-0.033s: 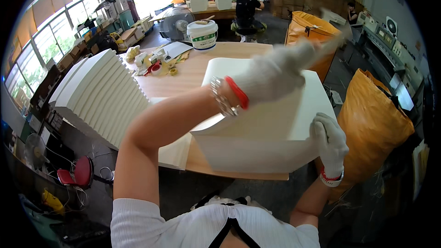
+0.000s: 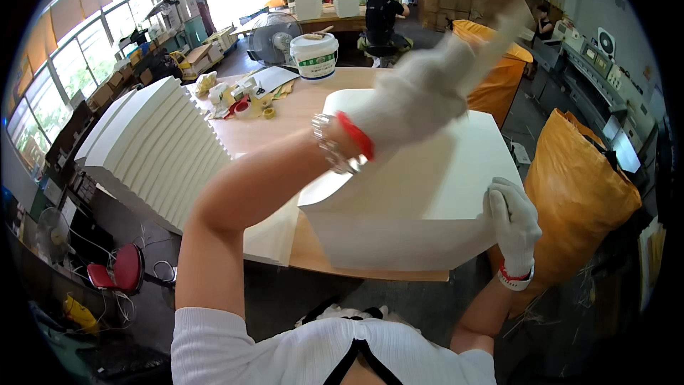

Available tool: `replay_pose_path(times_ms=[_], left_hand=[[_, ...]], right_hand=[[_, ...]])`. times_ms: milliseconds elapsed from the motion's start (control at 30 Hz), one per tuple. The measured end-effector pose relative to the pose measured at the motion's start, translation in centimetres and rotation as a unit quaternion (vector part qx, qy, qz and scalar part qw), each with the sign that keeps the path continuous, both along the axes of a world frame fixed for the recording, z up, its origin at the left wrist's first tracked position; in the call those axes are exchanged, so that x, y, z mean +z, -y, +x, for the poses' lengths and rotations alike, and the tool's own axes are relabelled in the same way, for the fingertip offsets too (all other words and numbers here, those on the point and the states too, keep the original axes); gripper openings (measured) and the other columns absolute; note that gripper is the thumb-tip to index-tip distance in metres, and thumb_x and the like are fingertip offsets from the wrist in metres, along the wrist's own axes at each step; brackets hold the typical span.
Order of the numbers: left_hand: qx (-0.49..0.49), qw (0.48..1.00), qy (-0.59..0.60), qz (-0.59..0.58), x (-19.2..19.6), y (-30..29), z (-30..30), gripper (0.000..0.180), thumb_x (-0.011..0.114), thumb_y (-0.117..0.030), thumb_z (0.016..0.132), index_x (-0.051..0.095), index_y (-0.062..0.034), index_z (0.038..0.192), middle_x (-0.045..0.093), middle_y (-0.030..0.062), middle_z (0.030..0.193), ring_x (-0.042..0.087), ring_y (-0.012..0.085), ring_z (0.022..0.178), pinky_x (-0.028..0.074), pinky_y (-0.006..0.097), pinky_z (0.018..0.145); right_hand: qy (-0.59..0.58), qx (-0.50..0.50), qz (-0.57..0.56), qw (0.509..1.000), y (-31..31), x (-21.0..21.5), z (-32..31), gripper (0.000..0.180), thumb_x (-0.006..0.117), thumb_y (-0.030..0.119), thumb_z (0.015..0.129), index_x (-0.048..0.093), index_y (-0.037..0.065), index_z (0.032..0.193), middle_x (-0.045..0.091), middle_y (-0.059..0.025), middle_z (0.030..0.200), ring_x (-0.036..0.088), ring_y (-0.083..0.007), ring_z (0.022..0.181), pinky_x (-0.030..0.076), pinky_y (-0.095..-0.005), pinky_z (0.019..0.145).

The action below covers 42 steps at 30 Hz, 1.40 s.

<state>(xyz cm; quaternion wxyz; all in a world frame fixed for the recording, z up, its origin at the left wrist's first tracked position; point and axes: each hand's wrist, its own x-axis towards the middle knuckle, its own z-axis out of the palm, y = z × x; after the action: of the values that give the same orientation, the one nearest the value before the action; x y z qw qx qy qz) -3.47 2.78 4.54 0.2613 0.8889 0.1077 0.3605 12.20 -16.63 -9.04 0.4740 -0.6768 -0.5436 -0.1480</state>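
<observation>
My left hand (image 2: 420, 93), in a pale knitted glove, is raised over a large white block (image 2: 477, 171) on the table. It is closed around a long, pale, flat strip-like thing (image 2: 499, 39) that points up and to the right; both are smeared by motion, so its kind is unclear. My right hand (image 2: 513, 217), gloved too, rests against the block's near right corner with its fingers bent over the edge. The block has a smooth top and a pale front face. Part of its top lies behind my left arm.
Left of the block stands a ridged white stack (image 2: 157, 150). Tape rolls and small items (image 2: 246, 103) lie at the table's far left, beside a white bucket (image 2: 313, 55). Large orange sacks (image 2: 577, 199) stand at the right. A person (image 2: 385, 18) sits at a table beyond.
My left hand has shifted up and a little left, and the strip in it now tilts more steeply upward. My right hand stays at the block's corner.
</observation>
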Motion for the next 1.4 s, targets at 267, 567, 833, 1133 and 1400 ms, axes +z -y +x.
replay_pose_path(times_ms=[267,567,833,1133,1400], left_hand=[[-0.111,0.895,0.420,-0.106,1.7,-8.6,-14.1,0.064,0.061,0.005,0.083,0.045,-0.0024,0.144,0.064,0.0086,0.114,0.065,0.0158,0.095,0.056,0.029,0.085],[-0.097,0.809,0.548,-0.191,-0.4,-15.9,-22.3,0.065,0.057,0.007,0.082,0.045,-0.0041,0.144,0.061,0.0084,0.118,0.061,0.0181,0.105,0.052,0.032,0.094],[0.173,0.812,0.556,0.036,-6.0,-9.2,-24.2,0.066,0.067,0.003,0.084,0.040,0.0027,0.145,0.058,0.0109,0.124,0.058,0.0201,0.108,0.048,0.032,0.095],[0.279,0.920,0.183,0.205,-14.4,-8.6,-21.9,0.078,0.067,0.006,0.076,0.041,-0.0028,0.149,0.043,0.0306,0.148,0.046,0.0461,0.131,0.050,0.046,0.098],[0.413,0.863,-0.283,-0.068,-31.4,-23.3,-31.4,0.075,0.066,-0.035,0.087,0.039,-0.0140,0.153,0.039,0.0181,0.156,0.037,0.0383,0.143,0.029,0.045,0.119]], right_hand=[[0.206,0.028,-0.020,0.978,-7.2,-0.5,-11.9,0.030,0.068,0.016,0.087,0.063,0.005,0.115,0.063,-0.0138,0.120,0.060,-0.0287,0.115,0.050,-0.0386,0.094],[0.219,0.146,-0.038,0.964,-11.8,0.6,-20.1,0.037,0.076,0.019,0.073,0.062,-0.002,0.100,0.063,-0.0173,0.106,0.061,-0.0345,0.100,0.048,-0.0462,0.091],[0.036,0.241,0.057,0.968,-16.2,-2.9,-28.4,0.081,0.081,0.021,0.081,0.038,-0.005,0.145,0.057,-0.0252,0.132,0.057,-0.0416,0.121,0.047,-0.0465,0.103],[-0.377,0.344,-0.038,0.859,-23.3,-19.9,-33.9,0.067,0.065,0.007,0.092,0.031,-0.001,0.149,0.059,-0.0168,0.128,0.061,-0.0245,0.113,0.052,-0.0348,0.093],[-0.484,0.298,-0.321,0.757,-25.0,-25.2,-31.2,0.072,0.067,0.029,0.092,0.034,0.001,0.150,0.061,-0.0176,0.132,0.063,-0.0242,0.114,0.051,-0.0338,0.095]])
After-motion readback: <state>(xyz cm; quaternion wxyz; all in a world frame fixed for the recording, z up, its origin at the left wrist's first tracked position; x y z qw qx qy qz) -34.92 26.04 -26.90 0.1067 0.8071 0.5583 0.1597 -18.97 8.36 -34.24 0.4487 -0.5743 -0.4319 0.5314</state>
